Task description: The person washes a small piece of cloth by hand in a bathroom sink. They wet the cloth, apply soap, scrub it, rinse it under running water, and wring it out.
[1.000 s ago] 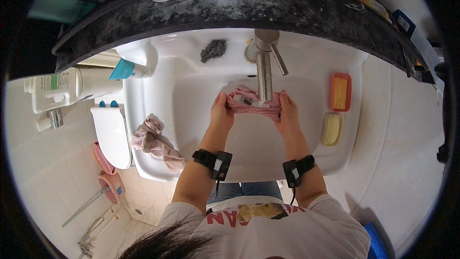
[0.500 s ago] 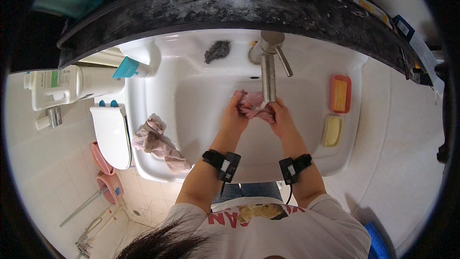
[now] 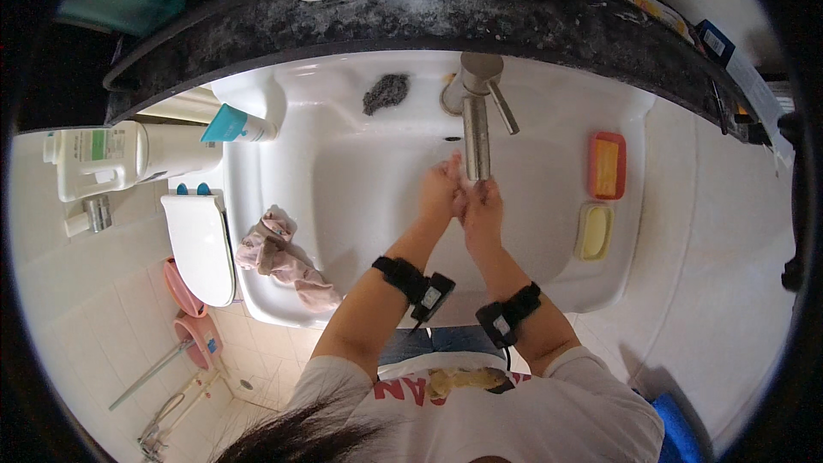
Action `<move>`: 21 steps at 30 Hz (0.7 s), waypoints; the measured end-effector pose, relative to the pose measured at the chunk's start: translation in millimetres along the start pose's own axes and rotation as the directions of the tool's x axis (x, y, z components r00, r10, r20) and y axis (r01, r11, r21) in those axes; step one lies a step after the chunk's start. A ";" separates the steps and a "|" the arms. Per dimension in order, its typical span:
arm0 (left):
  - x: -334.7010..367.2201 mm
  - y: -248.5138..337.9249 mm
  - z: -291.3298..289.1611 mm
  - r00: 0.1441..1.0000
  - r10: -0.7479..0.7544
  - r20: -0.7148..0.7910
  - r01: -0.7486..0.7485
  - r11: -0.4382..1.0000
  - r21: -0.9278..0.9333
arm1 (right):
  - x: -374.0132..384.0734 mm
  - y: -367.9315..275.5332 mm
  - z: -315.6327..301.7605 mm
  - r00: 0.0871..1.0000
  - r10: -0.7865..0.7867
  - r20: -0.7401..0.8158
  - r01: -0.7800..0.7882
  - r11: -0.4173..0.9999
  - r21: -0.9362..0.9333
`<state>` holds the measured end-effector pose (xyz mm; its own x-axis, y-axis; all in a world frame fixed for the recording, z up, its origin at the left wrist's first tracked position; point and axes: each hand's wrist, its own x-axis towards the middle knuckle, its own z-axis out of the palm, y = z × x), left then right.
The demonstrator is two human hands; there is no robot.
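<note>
My left hand [image 3: 439,191] and my right hand [image 3: 485,211] are pressed together over the white sink basin [image 3: 360,180], just below the spout of the steel tap [image 3: 474,124]. Both are closed around a small pink cloth [image 3: 461,202], which is bunched up between the palms and almost hidden. Black bands with small devices sit on both wrists.
A second pink cloth [image 3: 279,255] hangs over the sink's left rim. A grey scrubber [image 3: 386,92] lies behind the basin. An orange soap dish [image 3: 607,165] and a yellow soap [image 3: 594,230] are at the right. A white bottle [image 3: 129,154] and toilet [image 3: 199,240] are at left.
The pink cloth was stretched wide between both hands a second ago. My hands have since come together and bunched it into a tight wad under the tap.
</note>
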<state>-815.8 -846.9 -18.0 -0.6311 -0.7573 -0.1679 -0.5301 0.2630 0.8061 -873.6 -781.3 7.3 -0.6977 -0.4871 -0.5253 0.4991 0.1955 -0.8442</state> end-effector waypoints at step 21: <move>-19.7 -24.5 -59.3 0.946 -0.316 0.076 0.202 0.390 -0.898 | 31.6 33.1 -36.3 0.980 -0.158 0.118 0.197 0.832 -0.519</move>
<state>-756.8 -873.8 -0.7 -0.4722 -0.7540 -0.4567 0.1743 -0.5877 0.7900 -897.8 -759.3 -41.1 -0.7021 -0.6092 -0.3687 0.0110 0.5085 -0.8610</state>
